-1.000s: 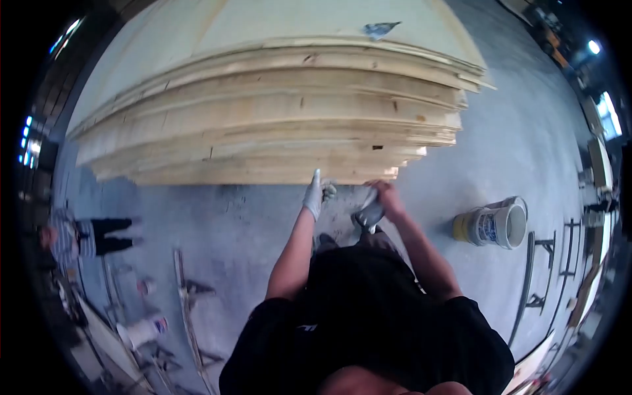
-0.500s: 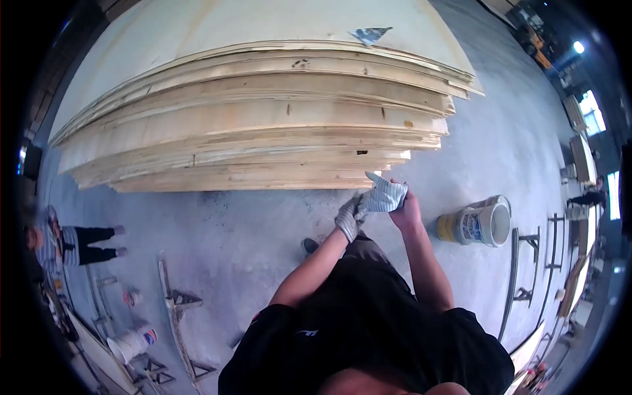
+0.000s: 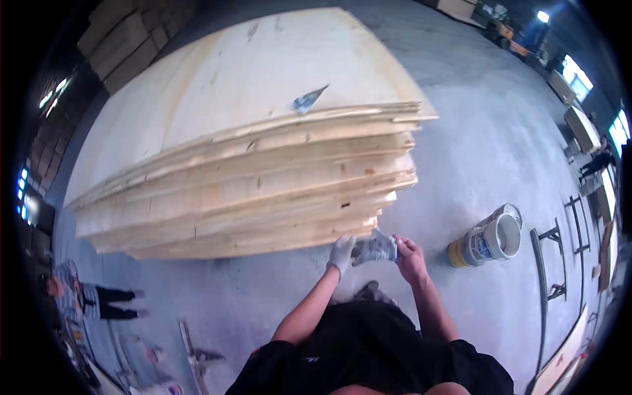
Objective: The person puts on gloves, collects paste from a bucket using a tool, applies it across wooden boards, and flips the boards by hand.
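A white work glove covers my left hand [image 3: 341, 254], while my right hand [image 3: 411, 258] is bare. Between them is a loose grey-white striped glove [image 3: 377, 250]. My right fingers pinch its right end, and my left fingers close on its left side; motion blur softens their outline. Both hands are just off the near right corner of a tall stack of thin wooden sheets [image 3: 263, 184]. On the top sheet lies a small blue-grey triangular piece [image 3: 309, 99] whose kind I cannot make out.
A bucket [image 3: 490, 238] stands on the concrete floor to the right, near metal trestles [image 3: 552, 263]. At the left is another person [image 3: 85, 295] in a striped top. More stacked boards [image 3: 125, 43] and a forklift [image 3: 510, 38] are farther back.
My view has tilted up and turned, so the stack appears lower and farther left. The loose glove has gone from raised and bunched to stretched level between my hands.
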Demonstrator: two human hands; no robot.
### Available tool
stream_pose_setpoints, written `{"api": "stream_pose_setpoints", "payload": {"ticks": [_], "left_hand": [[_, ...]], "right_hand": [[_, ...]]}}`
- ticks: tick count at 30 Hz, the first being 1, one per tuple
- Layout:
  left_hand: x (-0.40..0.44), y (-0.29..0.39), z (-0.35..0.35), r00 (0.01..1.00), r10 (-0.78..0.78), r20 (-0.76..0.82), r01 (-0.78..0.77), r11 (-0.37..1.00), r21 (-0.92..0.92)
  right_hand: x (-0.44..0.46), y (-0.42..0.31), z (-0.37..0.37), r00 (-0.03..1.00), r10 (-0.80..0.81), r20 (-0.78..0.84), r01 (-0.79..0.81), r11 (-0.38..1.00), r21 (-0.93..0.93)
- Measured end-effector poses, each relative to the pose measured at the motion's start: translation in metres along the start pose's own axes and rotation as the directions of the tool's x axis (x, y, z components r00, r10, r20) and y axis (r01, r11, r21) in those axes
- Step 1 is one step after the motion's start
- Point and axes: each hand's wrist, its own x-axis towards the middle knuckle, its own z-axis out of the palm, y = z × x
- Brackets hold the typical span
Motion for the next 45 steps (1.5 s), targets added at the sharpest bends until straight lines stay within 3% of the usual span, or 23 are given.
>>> {"api": "stream_pose_setpoints", "payload": {"ticks": [1, 3, 4, 6, 9, 10, 12, 16, 17, 19, 22, 23, 24, 28, 31, 32, 34, 35, 37, 39, 40, 43, 45], "left_hand": [[-0.006, 0.024, 0.006, 0.989, -0.136, -0.06, 0.141, 0.986, 0.091], [-0.001, 0.021, 0.015, 0.983, -0.15, -0.107, 0.174, 0.947, 0.27], [0.011, -0.007, 0.026, 0.995, -0.047, -0.093, 0.077, 0.93, 0.358], [0.007, 0.029, 0.061, 0.841, -0.451, 0.299, 0.449, 0.89, 0.081], [0.004, 0.072, 0.12, 0.628, -0.566, 0.534, 0.494, 0.82, 0.288], [0.002, 0.075, 0.137, 0.728, -0.471, 0.498, 0.35, 0.88, 0.32], [0.009, 0.077, 0.167, 0.739, -0.438, 0.512, 0.232, 0.879, 0.417], [0.015, 0.072, 0.213, 0.65, -0.448, 0.614, 0.173, 0.874, 0.455], [0.017, 0.06, 0.22, 0.608, -0.445, 0.658, 0.148, 0.877, 0.457], [0.02, 0.057, 0.237, 0.533, -0.466, 0.706, 0.097, 0.863, 0.496], [0.025, 0.069, 0.261, 0.51, -0.63, 0.585, -0.192, 0.58, 0.792], [0.034, 0.073, 0.27, 0.433, -0.568, 0.7, -0.623, 0.373, 0.688], [0.031, 0.103, 0.278, 0.471, -0.556, 0.685, -0.573, 0.397, 0.717], [0.04, 0.077, 0.312, 0.58, -0.474, 0.663, -0.569, 0.346, 0.746], [0.042, 0.061, 0.337, 0.643, -0.455, 0.617, -0.569, 0.257, 0.782], [0.042, 0.061, 0.342, 0.672, -0.461, 0.58, -0.582, 0.155, 0.798], [0.049, 0.053, 0.347, 0.669, -0.462, 0.583, -0.564, 0.196, 0.802], [0.053, 0.047, 0.346, 0.655, -0.464, 0.596, -0.569, 0.216, 0.793], [0.061, 0.024, 0.345, 0.591, -0.438, 0.677, -0.67, 0.199, 0.715], [0.065, 0.005, 0.344, 0.635, -0.314, 0.706, -0.563, 0.438, 0.701], [0.065, -0.002, 0.345, 0.661, -0.253, 0.707, -0.501, 0.553, 0.666], [0.066, -0.03, 0.357, 0.537, 0.051, 0.842, -0.728, 0.532, 0.432], [0.057, 0.0, 0.36, 0.558, -0.314, 0.768, -0.419, 0.692, 0.588]], "right_hand": [[-0.002, -0.01, -0.007, 0.997, -0.05, -0.06, 0.046, 0.997, -0.055], [0.005, -0.022, -0.032, 0.984, -0.172, -0.042, 0.142, 0.908, -0.393], [0.009, -0.028, -0.04, 0.98, -0.2, -0.001, 0.179, 0.876, -0.448], [0.021, -0.025, -0.055, 0.964, -0.263, 0.041, 0.248, 0.834, -0.494], [0.029, -0.019, -0.075, 0.949, -0.29, 0.122, 0.297, 0.701, -0.648], [0.025, -0.023, -0.079, 0.923, -0.343, 0.175, 0.361, 0.614, -0.702], [0.018, -0.036, -0.094, 0.957, -0.255, 0.139, 0.284, 0.718, -0.635], [0.015, -0.052, -0.145, 0.977, -0.205, 0.06, 0.205, 0.822, -0.531], [0.018, -0.048, -0.161, 0.961, -0.276, 0.015, 0.236, 0.791, -0.565], [0.012, -0.066, -0.178, 0.911, -0.413, -0.007, 0.274, 0.616, -0.738], [0.004, -0.086, -0.195, 0.864, -0.481, 0.152, 0.338, 0.328, -0.882], [0.002, -0.09, -0.198, 0.84, -0.477, 0.257, 0.383, 0.186, -0.905], [0.001, -0.092, -0.2, 0.814, -0.457, 0.36, 0.424, 0.043, -0.904], [0.006, -0.074, -0.207, 0.948, -0.219, 0.231, 0.174, -0.252, -0.952], [0.029, -0.07, -0.221, 0.977, -0.201, -0.076, -0.111, -0.17, -0.979], [0.034, -0.071, -0.226, 0.965, -0.215, -0.148, -0.163, -0.05, -0.985], [0.044, -0.091, -0.228, 0.93, -0.227, -0.288, -0.248, 0.189, -0.95], [0.057, -0.075, -0.242, 0.901, -0.375, -0.22, -0.151, 0.204, -0.967], [0.067, -0.058, -0.241, 0.904, -0.283, -0.32, -0.153, 0.486, -0.861], [0.054, -0.077, -0.21, 0.941, -0.119, -0.316, -0.075, 0.839, -0.539], [0.055, -0.079, -0.21, 0.946, -0.09, -0.31, -0.076, 0.871, -0.486], [0.067, -0.076, -0.218, 0.939, -0.033, -0.344, -0.094, 0.934, -0.346], [0.072, -0.071, -0.225, 0.916, -0.225, -0.333, 0.138, 0.954, -0.266]]}}
